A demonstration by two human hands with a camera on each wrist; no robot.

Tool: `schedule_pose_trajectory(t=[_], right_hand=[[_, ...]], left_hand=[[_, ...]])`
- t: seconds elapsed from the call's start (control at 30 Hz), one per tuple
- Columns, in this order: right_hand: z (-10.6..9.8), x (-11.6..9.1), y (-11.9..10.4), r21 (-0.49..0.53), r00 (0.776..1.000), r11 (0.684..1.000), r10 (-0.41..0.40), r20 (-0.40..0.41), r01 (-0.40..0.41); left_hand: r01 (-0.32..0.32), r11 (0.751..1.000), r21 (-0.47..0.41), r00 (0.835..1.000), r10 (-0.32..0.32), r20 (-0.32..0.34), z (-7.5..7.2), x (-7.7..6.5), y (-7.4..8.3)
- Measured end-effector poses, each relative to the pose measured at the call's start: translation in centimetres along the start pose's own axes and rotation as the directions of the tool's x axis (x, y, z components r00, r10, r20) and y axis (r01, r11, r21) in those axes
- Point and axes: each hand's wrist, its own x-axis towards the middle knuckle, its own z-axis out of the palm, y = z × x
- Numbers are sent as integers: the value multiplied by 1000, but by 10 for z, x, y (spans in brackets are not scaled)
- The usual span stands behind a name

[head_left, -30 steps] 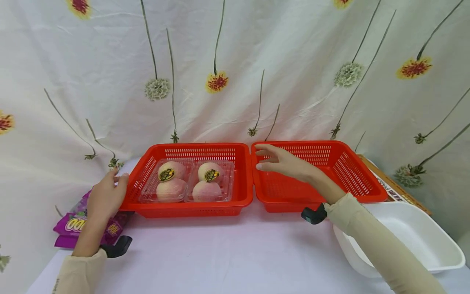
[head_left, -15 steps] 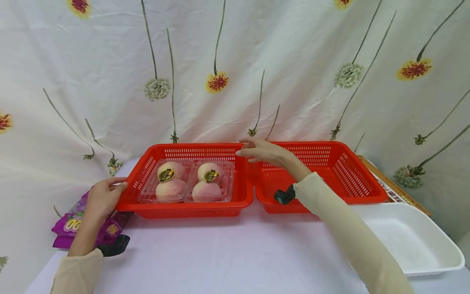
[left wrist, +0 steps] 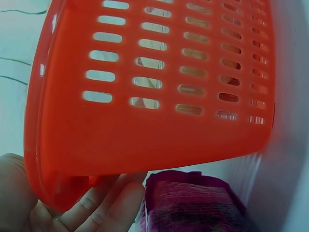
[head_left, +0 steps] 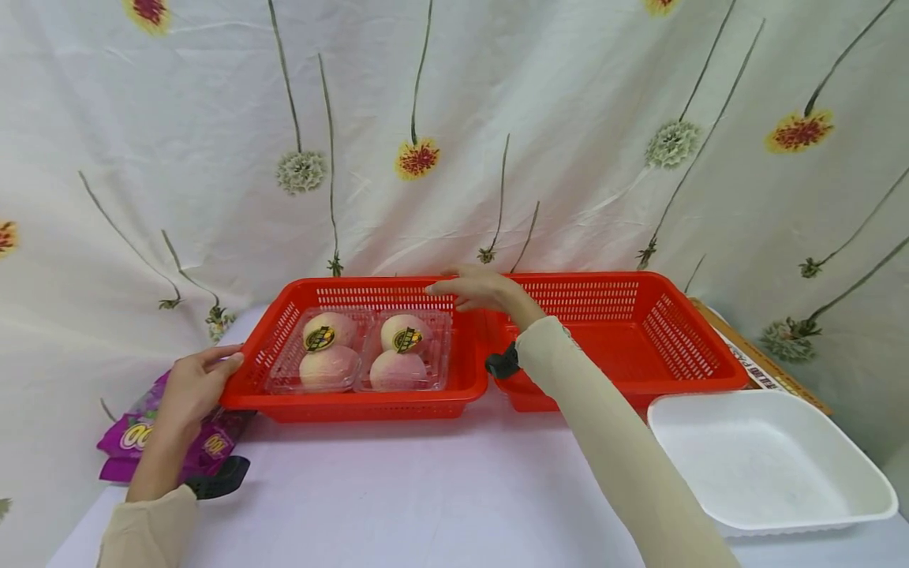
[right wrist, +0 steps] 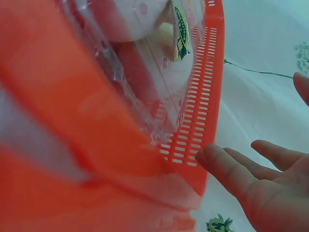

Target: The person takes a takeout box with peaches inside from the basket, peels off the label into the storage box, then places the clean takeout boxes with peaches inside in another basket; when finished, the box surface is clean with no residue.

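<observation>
A red slotted plastic basket point(head_left: 369, 407) stands left of centre in the head view. In it lie two clear packs of peaches point(head_left: 328, 368), point(head_left: 399, 371) side by side, each with a black and yellow label. My left hand point(head_left: 186, 390) grips the basket's left front corner; in the left wrist view, fingers point(left wrist: 123, 205) curl under the rim. Above the basket's right back corner is my right hand point(head_left: 479, 286), fingers extended and holding nothing. The right wrist view shows its fingers point(right wrist: 227, 169) near the back wall, with a peach pack beyond.
A second red basket point(head_left: 675, 335) stands against the first on the right. A white plastic tub point(head_left: 777, 473) sits at front right, with flat printed packaging point(head_left: 767, 363) behind. A purple bag point(head_left: 128, 442) lies under my left forearm. Flowered cloth point(head_left: 568, 118) hangs behind.
My right hand has moved left from the second basket to over the first one's right back corner. My left hand has come down onto the left front rim and grips it.
</observation>
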Motion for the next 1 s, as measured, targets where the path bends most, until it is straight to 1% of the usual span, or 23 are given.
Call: schedule_pose_trajectory(t=[0.23,0.43,0.57,0.77,1.0], right_hand=[[9,14,-4,7,999,999,33,1,-33],[16,25,-2,86,997,994,66,-45,-62],[22,29,5,75,994,994,84,-71,-79],[31,31,15,87,988,987,140,-68,-134],[34,34,18,78,988,986,153,-34,-150]], left_hand=[[-3,999,-34,1000,3,2,0,0,-4],[-9,999,-46,1000,9,4,0,0,-5],[-9,999,-42,1000,9,0,1,0,-5],[-21,999,-36,1000,21,1,0,-1,-5],[-28,999,-29,1000,28,-3,1,-1,-6]])
